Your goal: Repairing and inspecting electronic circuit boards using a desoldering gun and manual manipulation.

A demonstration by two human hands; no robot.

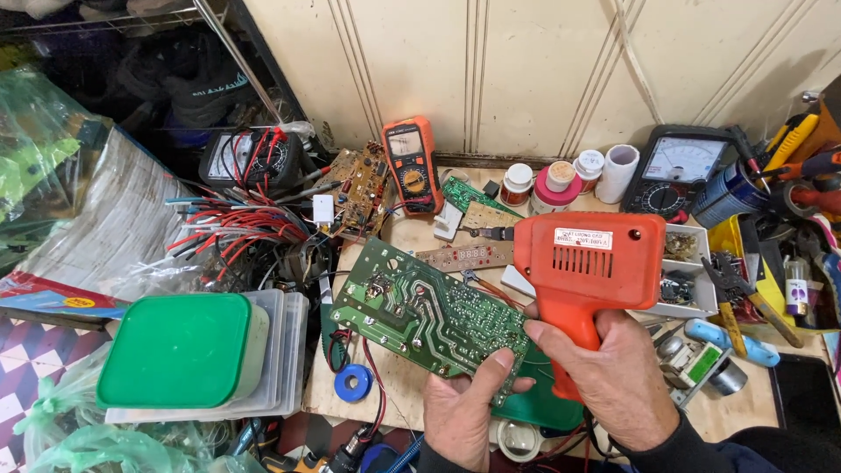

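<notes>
The left grip (460, 412) pinched the near end of the green board (429, 315), tilted above the desk (399, 236), while the right grip (613, 377) closed round the orange gun (587, 263); steadier support beneath the board seemed wise.

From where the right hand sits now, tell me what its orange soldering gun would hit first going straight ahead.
The right hand aims the orange soldering gun leftward. The green circuit board held by the left hand lies first in that line, though depth is unclear.
</notes>
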